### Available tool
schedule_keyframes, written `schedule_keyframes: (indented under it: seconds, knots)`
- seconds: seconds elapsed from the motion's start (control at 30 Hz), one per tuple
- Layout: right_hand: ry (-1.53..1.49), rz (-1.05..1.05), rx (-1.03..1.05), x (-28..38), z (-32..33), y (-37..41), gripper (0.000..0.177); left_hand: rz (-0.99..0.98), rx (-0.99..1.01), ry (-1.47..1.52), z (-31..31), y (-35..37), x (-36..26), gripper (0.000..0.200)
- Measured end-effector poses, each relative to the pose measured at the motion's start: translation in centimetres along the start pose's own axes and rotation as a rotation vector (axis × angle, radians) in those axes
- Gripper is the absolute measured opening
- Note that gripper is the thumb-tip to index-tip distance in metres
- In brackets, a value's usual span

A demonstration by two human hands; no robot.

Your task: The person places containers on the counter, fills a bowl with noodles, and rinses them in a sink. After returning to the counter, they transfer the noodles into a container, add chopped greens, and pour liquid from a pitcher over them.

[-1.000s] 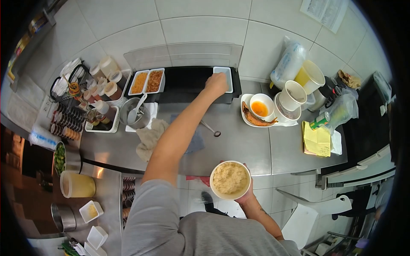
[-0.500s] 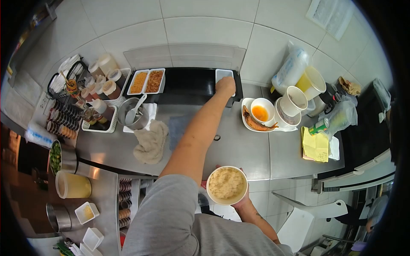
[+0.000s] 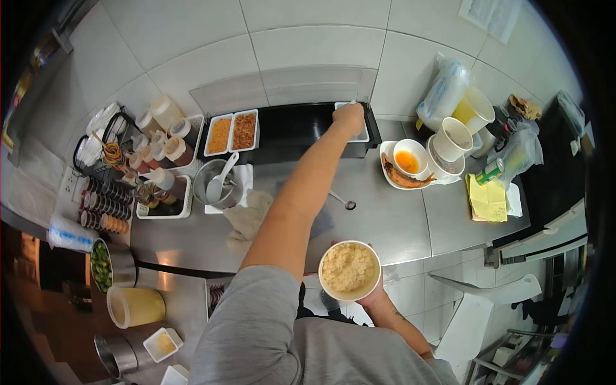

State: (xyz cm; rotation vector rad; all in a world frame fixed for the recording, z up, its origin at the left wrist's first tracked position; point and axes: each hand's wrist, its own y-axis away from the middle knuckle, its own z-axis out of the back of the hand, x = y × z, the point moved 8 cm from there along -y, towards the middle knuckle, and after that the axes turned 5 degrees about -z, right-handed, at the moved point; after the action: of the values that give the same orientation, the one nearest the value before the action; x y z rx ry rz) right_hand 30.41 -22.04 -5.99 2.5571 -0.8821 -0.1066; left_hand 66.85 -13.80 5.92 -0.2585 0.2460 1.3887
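Note:
My left hand (image 3: 348,120) reaches to the back of the counter, over a white tray (image 3: 362,136) set in the black holder (image 3: 292,131). Its fingers are closed, and what they hold is hidden. Near my body, my right hand (image 3: 372,294) holds a round white bowl (image 3: 324,286) from below and the side. Pale, crumbly grains (image 3: 348,267) fill the bowl. Two white trays, one of orange bits (image 3: 219,136) and one of reddish-brown bits (image 3: 244,131), stand at the holder's left end.
A metal pot (image 3: 208,202) with a white ladle stands left, near sauce bottles (image 3: 178,151) and a cloth (image 3: 249,221). Right of my left hand are a bowl of orange liquid (image 3: 418,146), stacked white tubs (image 3: 453,138) and yellow paper (image 3: 487,200). A white chair (image 3: 465,327) stands lower right.
The view has shifted, so the counter items sit differently in frame. My left hand is still at the white tray, now farther over it. My right hand still holds the bowl.

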Motion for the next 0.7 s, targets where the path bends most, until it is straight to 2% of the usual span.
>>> schedule_keyframes:
  seconds: [0.1, 0.23, 0.33, 0.47, 0.7]
  knots:
    - [-0.046, 0.030, -0.011, -1.0, -0.8, -1.6, 0.062, -0.055, -0.053, 0.066, 1.6, -0.5, 1.6, 0.027]
    - [-0.031, 0.005, 0.078, -2.0, -3.8, -2.9, 0.066, -0.136, -0.117, 0.114, 4.5, -0.9, 4.7, 0.025]
    - [-0.031, 0.010, 0.057, -2.7, -3.7, -4.1, 0.063, -0.209, 0.041, 0.192, 6.8, 0.9, 7.1, 0.021]
    - [-0.029, 0.029, 0.045, -3.2, -3.5, -5.8, 0.063, -0.171, 0.136, 0.375, 8.3, 3.5, 8.9, 0.021]
    - [-0.069, -0.032, 0.080, -4.7, -4.4, -7.8, 0.071, -0.373, 0.545, 0.149, 6.2, 10.1, 9.0, 0.017]
